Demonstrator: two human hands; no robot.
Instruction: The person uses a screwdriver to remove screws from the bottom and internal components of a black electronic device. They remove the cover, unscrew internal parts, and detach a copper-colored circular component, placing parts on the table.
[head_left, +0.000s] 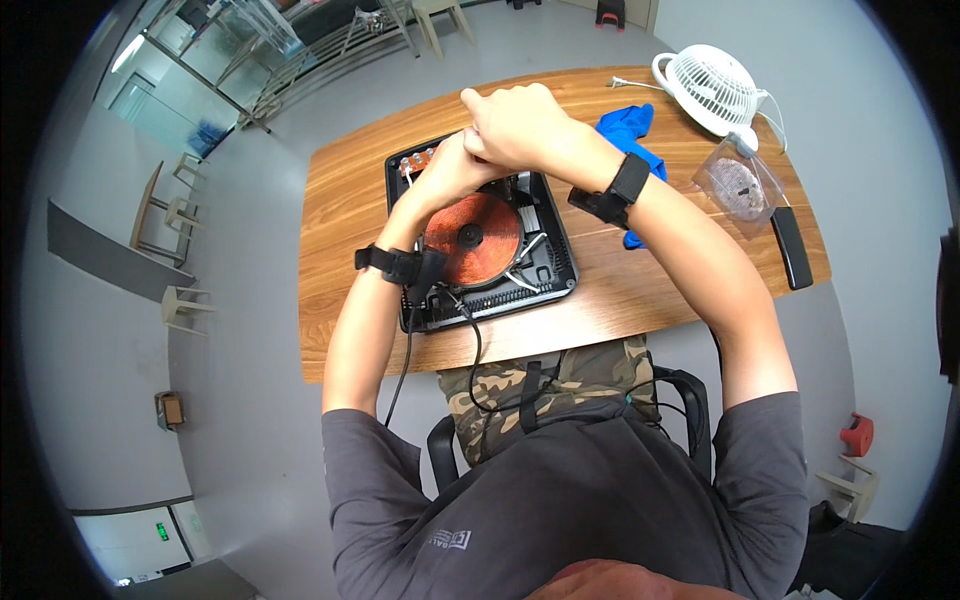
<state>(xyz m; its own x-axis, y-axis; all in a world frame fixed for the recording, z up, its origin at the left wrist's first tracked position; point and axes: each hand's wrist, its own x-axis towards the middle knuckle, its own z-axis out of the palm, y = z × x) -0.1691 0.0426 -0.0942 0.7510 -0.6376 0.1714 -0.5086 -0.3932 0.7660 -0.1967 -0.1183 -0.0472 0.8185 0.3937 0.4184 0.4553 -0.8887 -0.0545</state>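
Note:
An opened induction cooker lies on the table, its black casing holding a round copper coil. Over the far part of the casing my two hands meet. My right hand is curled closed, its thumb side toward the left; what it grips, if anything, is hidden. Just below and left of it, my left hand reaches in, with its fingers covered by the right hand. Near the casing's far left corner an orange-red part shows. White wires lie beside the coil. Both wrists wear black straps.
A blue cloth lies right of the cooker on the wooden table. Farther right are a white fan, a clear plastic bag with a round item, and a black flat slab. A black cable hangs over the near edge.

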